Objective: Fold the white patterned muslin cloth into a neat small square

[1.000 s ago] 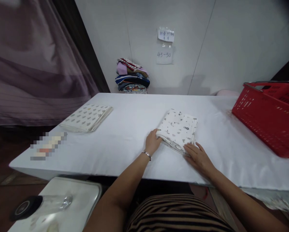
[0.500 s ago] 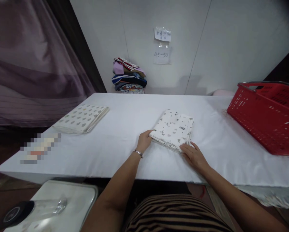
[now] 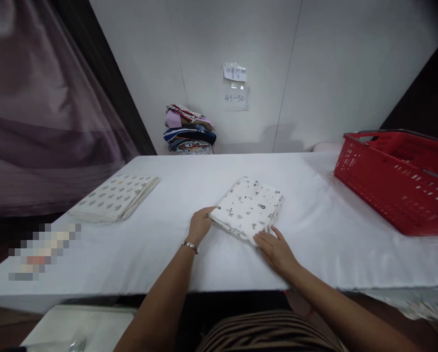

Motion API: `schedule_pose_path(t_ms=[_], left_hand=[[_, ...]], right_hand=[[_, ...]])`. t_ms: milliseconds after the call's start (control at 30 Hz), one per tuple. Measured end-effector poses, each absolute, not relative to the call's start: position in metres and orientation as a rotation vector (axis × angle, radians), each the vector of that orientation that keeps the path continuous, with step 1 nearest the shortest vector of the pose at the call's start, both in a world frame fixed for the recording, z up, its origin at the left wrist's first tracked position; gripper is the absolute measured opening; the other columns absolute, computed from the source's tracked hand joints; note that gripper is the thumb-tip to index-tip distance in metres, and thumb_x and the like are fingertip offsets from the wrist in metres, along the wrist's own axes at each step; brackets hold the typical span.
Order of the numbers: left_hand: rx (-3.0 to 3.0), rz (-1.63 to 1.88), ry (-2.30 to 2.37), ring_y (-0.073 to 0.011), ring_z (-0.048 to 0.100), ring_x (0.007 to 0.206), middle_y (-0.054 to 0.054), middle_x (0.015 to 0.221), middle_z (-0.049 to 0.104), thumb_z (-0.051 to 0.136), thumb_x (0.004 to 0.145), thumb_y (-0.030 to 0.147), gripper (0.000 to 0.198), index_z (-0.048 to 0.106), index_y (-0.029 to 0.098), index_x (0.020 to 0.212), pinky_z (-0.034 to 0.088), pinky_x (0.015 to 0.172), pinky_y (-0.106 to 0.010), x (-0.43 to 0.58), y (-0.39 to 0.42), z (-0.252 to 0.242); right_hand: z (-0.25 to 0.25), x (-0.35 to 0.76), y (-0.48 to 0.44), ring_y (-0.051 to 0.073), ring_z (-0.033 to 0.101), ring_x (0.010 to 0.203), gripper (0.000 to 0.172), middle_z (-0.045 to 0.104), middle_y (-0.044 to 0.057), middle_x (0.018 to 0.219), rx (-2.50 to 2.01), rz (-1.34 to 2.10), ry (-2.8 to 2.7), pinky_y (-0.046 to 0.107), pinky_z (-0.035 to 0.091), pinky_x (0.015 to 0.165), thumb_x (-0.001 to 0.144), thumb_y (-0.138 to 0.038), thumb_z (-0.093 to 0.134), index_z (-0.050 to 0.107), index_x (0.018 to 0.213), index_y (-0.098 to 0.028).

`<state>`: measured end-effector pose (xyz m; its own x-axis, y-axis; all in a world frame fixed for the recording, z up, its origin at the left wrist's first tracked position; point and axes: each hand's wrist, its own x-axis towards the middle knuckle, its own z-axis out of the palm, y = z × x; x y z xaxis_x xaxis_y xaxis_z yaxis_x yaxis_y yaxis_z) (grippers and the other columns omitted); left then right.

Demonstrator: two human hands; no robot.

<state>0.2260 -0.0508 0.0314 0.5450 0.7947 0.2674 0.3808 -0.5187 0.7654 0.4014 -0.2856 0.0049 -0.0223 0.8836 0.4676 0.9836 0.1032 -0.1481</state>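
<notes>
A folded white cloth with small grey prints [image 3: 250, 205] lies at a slant on the white-covered table. My left hand [image 3: 201, 222], a bracelet at its wrist, grips the cloth's near left corner, with its fingertips partly hidden at the edge. At the near right corner, my right hand [image 3: 277, 249] rests with its fingers spread on the cloth's edge. Another folded cloth, cream with grey hearts [image 3: 112, 198], sits apart on the left side of the table.
A red plastic basket [image 3: 395, 186] stands at the right. Behind the table's far edge is a stack of folded fabrics [image 3: 189, 129] by the wall. A white stool [image 3: 83, 327] is below the near left edge. Paper signs [image 3: 235, 98] hang on the wall.
The camera view has shifted, so the table sits lower in the picture. Both hands remain at the printed cloth's near corners, and the cloth has slid slightly left and toward me.
</notes>
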Motion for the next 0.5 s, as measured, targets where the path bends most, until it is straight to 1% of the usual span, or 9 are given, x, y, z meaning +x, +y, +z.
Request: schedule_pose_path(t_ms=[133, 233, 300, 400, 500], left_hand=[[2.128, 0.773, 1.05, -0.0245, 0.062, 0.1, 0.002, 0.102, 0.071, 0.051, 0.068, 0.02, 0.038, 0.069, 0.034, 0.097, 0.047, 0.085, -0.043, 0.218, -0.041, 0.021], [2.191, 0.727, 1.053, -0.0252, 0.062, 0.1, 0.002, 0.104, 0.07, 0.05, 0.067, 0.02, 0.042, 0.067, 0.036, 0.102, 0.047, 0.084, -0.043, 0.216, -0.039, 0.023], [2.272, 0.754, 1.034, -0.0253, 0.06, 0.106, 0.001, 0.111, 0.068, 0.049, 0.069, 0.019, 0.044, 0.065, 0.035, 0.107, 0.046, 0.088, -0.044, 0.218, -0.045, 0.032], [2.484, 0.853, 0.947, -0.024, 0.048, 0.123, -0.003, 0.127, 0.058, 0.045, 0.078, 0.02, 0.043, 0.059, 0.029, 0.118, 0.037, 0.102, -0.046, 0.232, -0.069, 0.044], [2.769, 0.757, 0.669, -0.024, 0.037, 0.132, -0.005, 0.136, 0.051, 0.04, 0.089, 0.029, 0.038, 0.055, 0.024, 0.123, 0.023, 0.111, -0.049, 0.25, -0.101, 0.042]], right_hand=[[0.01, 0.386, -0.279, 0.024, 0.059, 0.108, 0.037, 0.066, 0.001, 0.113, -1.863, -0.251, -1.914, 0.054, 0.039, 0.103, 0.091, -0.017, 0.039, 0.056, 0.12, -0.032], [0.01, 0.382, -0.279, 0.023, 0.058, 0.111, 0.038, 0.064, 0.0, 0.117, -1.877, -0.246, -1.903, 0.053, 0.039, 0.104, 0.092, -0.019, 0.038, 0.053, 0.123, -0.033], [0.009, 0.382, -0.281, 0.023, 0.056, 0.114, 0.039, 0.063, 0.0, 0.12, -1.89, -0.248, -1.88, 0.052, 0.039, 0.105, 0.091, -0.019, 0.039, 0.052, 0.126, -0.033], [0.005, 0.381, -0.283, 0.024, 0.055, 0.116, 0.046, 0.061, 0.0, 0.122, -1.867, -0.22, -1.848, 0.052, 0.038, 0.106, 0.088, -0.017, 0.042, 0.049, 0.13, -0.035], [0.0, 0.381, -0.286, 0.027, 0.051, 0.12, 0.054, 0.057, 0.001, 0.128, -1.792, -0.117, -1.835, 0.054, 0.034, 0.108, 0.085, -0.019, 0.048, 0.042, 0.136, -0.035]])
